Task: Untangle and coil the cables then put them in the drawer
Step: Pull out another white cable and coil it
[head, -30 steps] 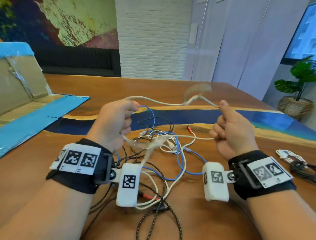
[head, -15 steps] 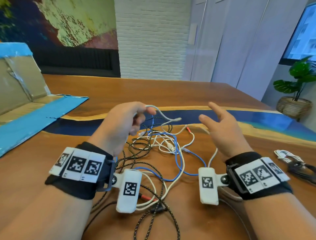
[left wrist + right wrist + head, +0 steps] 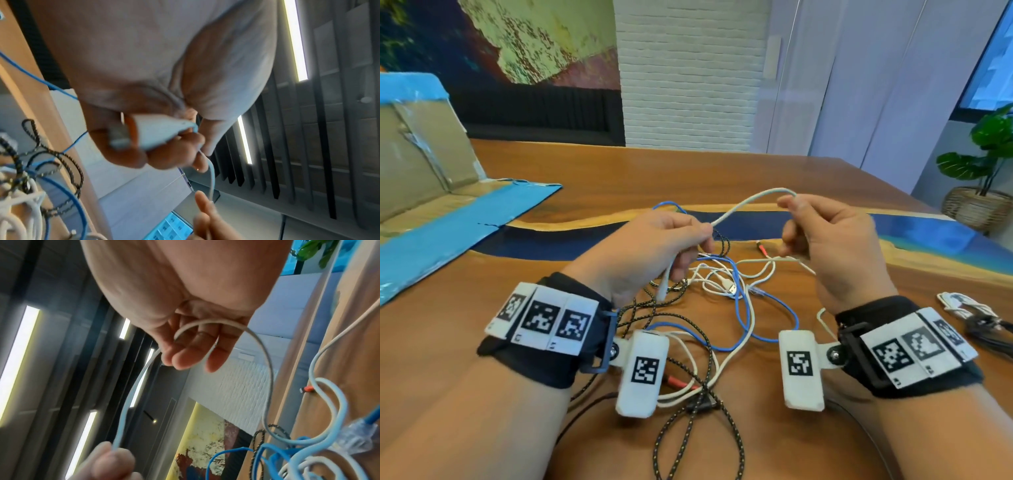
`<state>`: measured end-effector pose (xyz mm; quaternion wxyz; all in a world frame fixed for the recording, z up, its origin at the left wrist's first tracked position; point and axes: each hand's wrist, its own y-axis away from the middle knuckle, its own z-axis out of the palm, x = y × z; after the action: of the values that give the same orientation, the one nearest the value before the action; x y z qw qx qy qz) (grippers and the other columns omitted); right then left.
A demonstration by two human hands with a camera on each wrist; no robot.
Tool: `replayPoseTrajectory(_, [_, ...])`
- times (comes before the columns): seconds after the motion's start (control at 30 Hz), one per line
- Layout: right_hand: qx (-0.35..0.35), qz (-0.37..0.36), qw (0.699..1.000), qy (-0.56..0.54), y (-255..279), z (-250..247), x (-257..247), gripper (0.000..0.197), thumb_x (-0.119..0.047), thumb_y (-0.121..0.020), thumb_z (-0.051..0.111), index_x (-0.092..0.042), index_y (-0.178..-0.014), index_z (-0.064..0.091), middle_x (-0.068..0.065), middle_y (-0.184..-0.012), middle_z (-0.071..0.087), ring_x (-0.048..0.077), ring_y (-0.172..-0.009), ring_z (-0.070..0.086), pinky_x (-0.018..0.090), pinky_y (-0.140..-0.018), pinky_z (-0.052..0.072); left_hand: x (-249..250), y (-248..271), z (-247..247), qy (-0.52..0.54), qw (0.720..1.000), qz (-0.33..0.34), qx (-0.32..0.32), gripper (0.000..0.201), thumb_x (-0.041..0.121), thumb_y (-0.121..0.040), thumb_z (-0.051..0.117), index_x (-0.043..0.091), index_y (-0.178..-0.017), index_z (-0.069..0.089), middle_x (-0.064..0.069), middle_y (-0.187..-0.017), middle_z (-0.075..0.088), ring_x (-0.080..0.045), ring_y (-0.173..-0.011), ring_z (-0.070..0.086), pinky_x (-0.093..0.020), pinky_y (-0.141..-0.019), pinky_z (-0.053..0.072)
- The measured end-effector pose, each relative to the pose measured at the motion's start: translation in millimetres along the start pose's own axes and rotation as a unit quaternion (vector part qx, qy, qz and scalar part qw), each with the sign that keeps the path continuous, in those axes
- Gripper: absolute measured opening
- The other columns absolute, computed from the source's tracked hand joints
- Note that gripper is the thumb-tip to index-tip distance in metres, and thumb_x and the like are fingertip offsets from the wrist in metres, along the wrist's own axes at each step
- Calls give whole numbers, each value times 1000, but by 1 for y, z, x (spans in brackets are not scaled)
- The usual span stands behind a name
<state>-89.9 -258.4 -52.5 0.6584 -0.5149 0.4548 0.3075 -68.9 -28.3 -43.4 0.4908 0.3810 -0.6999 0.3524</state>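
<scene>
A thin white cable [image 3: 748,202] arcs in the air between my two hands. My left hand [image 3: 697,240] grips it near its end, and the white plug [image 3: 663,286] hangs below the fist. In the left wrist view the fingers curl round that white plug [image 3: 156,131]. My right hand [image 3: 791,212] pinches the same cable a short way along; in the right wrist view the white cable [image 3: 265,360] loops out past its fingers [image 3: 185,360]. Below both hands a tangle of blue, white and black braided cables [image 3: 726,291] lies on the wooden table [image 3: 688,178].
An opened cardboard box [image 3: 424,178] edged in blue tape lies at the far left. Coiled white and black cables [image 3: 969,313] sit at the right edge. A potted plant [image 3: 986,171] stands beyond the table's right corner.
The right hand, which had let go and opened half a second ago, has closed in and pinched the white cable again. The left hand has kept its hold and dropped slightly.
</scene>
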Motion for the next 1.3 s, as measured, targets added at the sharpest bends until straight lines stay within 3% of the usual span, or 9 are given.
replayPoseTrajectory(0.23, [-54, 23, 995, 86, 5, 1, 4, 27, -5, -101, 57, -21, -112, 75, 11, -76, 71, 3, -38, 45, 12, -42, 37, 12, 2, 5, 312, 948, 33, 44, 28, 25, -109, 41, 11, -97, 62, 3, -62, 41, -10, -44, 43, -23, -46, 45])
replayPoseTrajectory(0.33, [-165, 30, 970, 177, 11, 8, 7, 21, -12, -100, 62, -21, -110, 78, 5, -73, 74, -1, -48, 54, 14, -53, 43, 20, 6, 1, 400, 914, 47, 50, 38, 39, -107, 41, 16, -82, 59, 7, -62, 22, -5, -41, 18, -19, -39, 19])
replayPoseTrajectory(0.47, [-284, 61, 934, 209, 24, 25, 6, 17, -19, -100, 64, -24, -104, 80, 7, -80, 77, 13, -46, 52, 27, -47, 47, 18, 4, 2, 428, 899, 74, 52, 33, 35, -108, 40, 15, -90, 60, 7, -65, 26, -6, -45, 21, -18, -43, 27])
replayPoseTrajectory(0.57, [-375, 66, 904, 195, 33, 37, 4, 34, -21, -101, 61, -39, -78, 78, 10, -84, 77, 21, -47, 54, 32, -51, 50, 12, -2, 10, 403, 907, 98, 78, 28, 21, -110, 40, 8, -108, 65, 2, -72, 54, -11, -63, 56, -26, -70, 58])
replayPoseTrajectory(0.7, [-422, 22, 886, 190, 37, 38, -4, 31, -28, -100, 63, -12, -76, 75, 4, -63, 68, 33, -59, 56, 41, -59, 44, -1, -8, 16, 195, 965, 113, 131, 25, 12, -109, 42, 9, -104, 66, -9, -86, 74, -28, -102, 73, -37, -104, 53])
replayPoseTrajectory(0.83, [-339, -25, 938, 76, 30, 23, -19, 21, -21, -96, 68, -7, -84, 78, 9, -53, 52, 15, -50, 40, 22, -52, 37, -6, -8, 19, 51, 989, 92, 102, 22, 12, -108, 50, 8, -100, 70, -4, -85, 75, -9, -78, 68, -21, -80, 54])
replayPoseTrajectory(0.93, [-234, -4, 972, -32, 23, 16, -19, 23, -20, -94, 64, -16, -75, 77, 13, -50, 37, 14, -44, 28, 22, -43, 32, -5, -2, 28, 59, 998, 36, -6, 22, 16, -106, 53, 4, -98, 69, -10, -74, 69, -27, -69, 64, -30, -71, 57])
replayPoseTrajectory(1.03, [-131, 42, 988, -72, 11, 7, -10, 31, -18, -101, 56, -18, -76, 75, 0, -53, 23, 17, -48, 11, 24, -42, 12, -1, 2, 31, 125, 990, -14, -60, 33, 19, -106, 47, 7, -92, 73, -4, -50, 39, -16, -42, 31, -29, -50, 42])
replayPoseTrajectory(1.3, [-138, 69, 986, 69, 9, 8, 9, 20, -18, -101, 61, -20, -95, 80, 7, -61, 57, 14, -41, 34, 19, -38, 27, 10, 3, 22, 383, 921, 10, -66, 38, 27, -99, 45, 5, -112, 73, 6, -54, 31, -5, -42, 23, -19, -44, 36])
